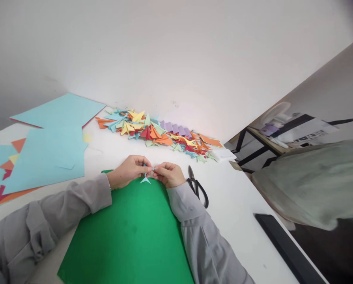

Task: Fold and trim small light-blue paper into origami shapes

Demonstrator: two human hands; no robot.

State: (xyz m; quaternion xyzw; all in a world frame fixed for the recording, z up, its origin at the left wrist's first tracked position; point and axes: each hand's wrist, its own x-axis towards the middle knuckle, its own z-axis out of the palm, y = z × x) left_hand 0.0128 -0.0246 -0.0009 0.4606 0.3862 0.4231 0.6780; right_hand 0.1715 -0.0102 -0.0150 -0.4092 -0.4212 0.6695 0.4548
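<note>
My left hand (pixel 131 171) pinches a small folded piece of light blue paper (pixel 146 180), whose forked end hangs below the fingers. Close beside it, my right hand (pixel 169 173) is closed at the fingertips on a tiny light blue bit; whether this belongs to the same piece I cannot tell. Both hands are over the far edge of a green sheet (pixel 131 232). Black-handled scissors (pixel 197 187) lie just right of my right wrist.
Many small folded paper shapes (pixel 155 134) in several colours are heaped along the wall. Light blue sheets (pixel 49 157) and coloured scraps lie at the left. A dark strip (pixel 285 246) runs along the table's right side. Beyond it are a covered bed-like shape (pixel 318 181) and a shelf (pixel 268 140).
</note>
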